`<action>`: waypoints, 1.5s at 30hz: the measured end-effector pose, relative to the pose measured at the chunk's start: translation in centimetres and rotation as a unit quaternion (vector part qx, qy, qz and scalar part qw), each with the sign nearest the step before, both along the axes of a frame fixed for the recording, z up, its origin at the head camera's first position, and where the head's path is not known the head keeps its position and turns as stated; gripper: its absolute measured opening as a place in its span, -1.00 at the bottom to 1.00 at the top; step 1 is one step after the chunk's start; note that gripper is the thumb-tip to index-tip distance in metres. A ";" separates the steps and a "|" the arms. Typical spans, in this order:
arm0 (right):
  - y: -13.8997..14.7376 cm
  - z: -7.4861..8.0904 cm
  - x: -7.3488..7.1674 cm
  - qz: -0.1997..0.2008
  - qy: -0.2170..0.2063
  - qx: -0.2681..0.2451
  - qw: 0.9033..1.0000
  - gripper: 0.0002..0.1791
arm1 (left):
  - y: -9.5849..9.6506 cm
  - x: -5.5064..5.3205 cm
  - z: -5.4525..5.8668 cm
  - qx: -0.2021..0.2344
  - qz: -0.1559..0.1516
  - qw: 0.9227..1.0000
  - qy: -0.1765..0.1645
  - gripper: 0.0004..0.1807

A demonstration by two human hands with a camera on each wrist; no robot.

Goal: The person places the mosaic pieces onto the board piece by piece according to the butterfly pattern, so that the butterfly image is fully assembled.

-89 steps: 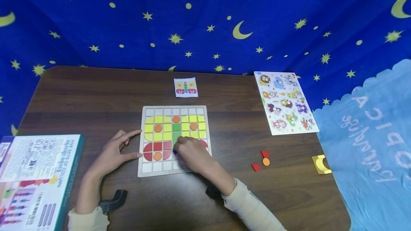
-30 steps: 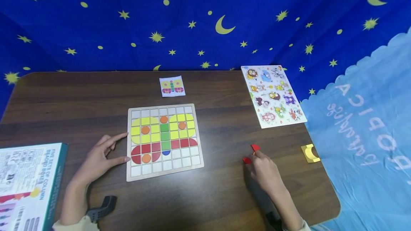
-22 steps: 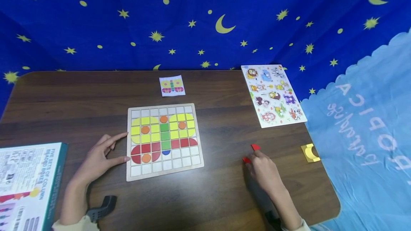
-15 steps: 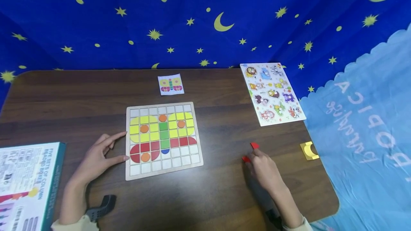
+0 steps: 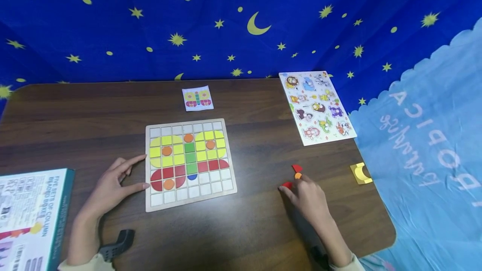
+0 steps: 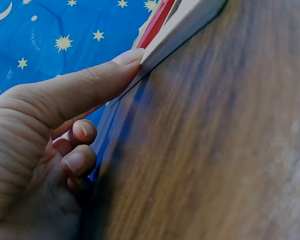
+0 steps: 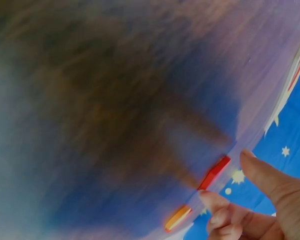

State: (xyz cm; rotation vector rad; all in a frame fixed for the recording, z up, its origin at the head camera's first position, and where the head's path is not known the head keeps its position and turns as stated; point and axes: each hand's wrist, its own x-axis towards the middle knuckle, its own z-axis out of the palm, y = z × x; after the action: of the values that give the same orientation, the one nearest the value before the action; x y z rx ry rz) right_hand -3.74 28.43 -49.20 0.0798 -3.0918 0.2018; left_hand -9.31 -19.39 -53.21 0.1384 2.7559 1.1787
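Note:
My left hand (image 5: 113, 183) stays at the left edge of a wooden grid board (image 5: 229, 191), its straight index finger and thumb touching the frame. Yellow, red, green, orange and blue tiles form a butterfly on the board. In the left wrist view the thumb (image 6: 90, 87) presses the board's side, the other fingers loosely bent. My right hand (image 5: 310, 198) is low over the table, thumb and index finger on either side of a red quarter-circle tile (image 7: 215, 172). The index fingertip meets the tile; a small gap shows at the thumb. Beside it lie an orange disc (image 5: 298, 176) and another red tile (image 5: 297, 168).
A butterfly pattern card (image 5: 197, 98) lies behind the board. An animal puzzle board (image 5: 318, 108) is at the back right, and a yellow cut-out piece (image 5: 360, 174) by the right edge. A boxed toy (image 5: 34, 216) occupies the left. A starry blue curtain (image 5: 150, 24) hangs behind.
My right hand has left the board, where a blue piece now shows below the green column, and moved right to the loose tiles. Its thumb has since spread around a red tile. The left hand stays.

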 end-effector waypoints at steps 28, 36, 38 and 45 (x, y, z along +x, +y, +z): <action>-4.3 0.4 -2.1 0.075 0.011 -0.023 0.997 -0.79 | -0.2 0.0 -0.2 0.008 -0.009 1.000 0.016 -0.20; -8.8 1.4 -3.5 0.147 -0.012 -0.049 0.988 -0.77 | -0.1 -0.2 -0.4 0.014 -0.011 1.000 0.015 -0.20; -10.0 1.6 -3.7 0.164 -0.016 -0.057 0.985 -0.77 | -0.1 -0.1 -0.4 0.016 -0.010 1.000 0.016 -0.21; -13.6 1.9 -4.6 0.233 -0.023 -0.067 0.970 -0.77 | -0.1 -0.1 -0.2 0.012 -0.006 1.000 0.007 -0.19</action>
State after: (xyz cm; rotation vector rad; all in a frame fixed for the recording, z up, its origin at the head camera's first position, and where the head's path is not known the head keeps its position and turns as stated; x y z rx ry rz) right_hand -8.38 14.84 -47.31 0.8087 -3.0376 0.4295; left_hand -9.42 -19.53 -53.40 0.1664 2.7511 1.2116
